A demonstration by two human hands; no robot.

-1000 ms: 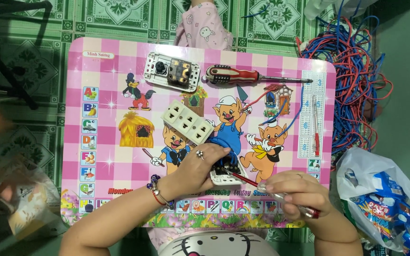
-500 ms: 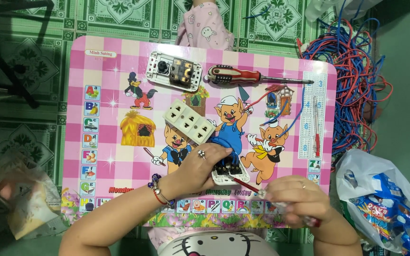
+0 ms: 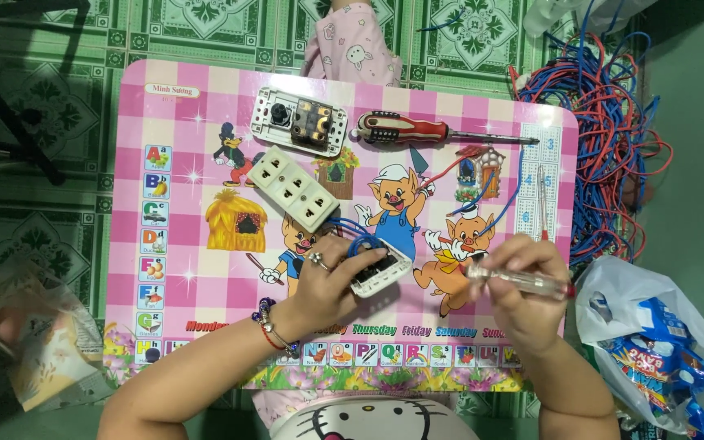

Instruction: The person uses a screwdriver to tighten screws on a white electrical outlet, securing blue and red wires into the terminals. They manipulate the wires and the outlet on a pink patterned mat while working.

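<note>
Setting: green patterned floor tiles under a pink cartoon-printed lap table [image 3: 205, 106].
Left hand [image 3: 327, 285]: closed over a white switch module [image 3: 380, 273], pinning it to the table near its front edge, blue wires [image 3: 352, 232] looping from its back.
Right hand [image 3: 523, 285]: clasps a clear-handled tester screwdriver [image 3: 523, 281], held level just right of the module, its tip apart from it.
Step in hand: by the look of it, wiring the module's terminals; the next move calls for bringing the tip onto a terminal screw while the module stays pinned.
Further out: white three-outlet socket [image 3: 292, 189]; metal-framed switch plate [image 3: 299, 122]; red-handled screwdriver [image 3: 417, 130]; tangle of wire [image 3: 613, 147]; plastic bag [image 3: 653, 350].
</note>
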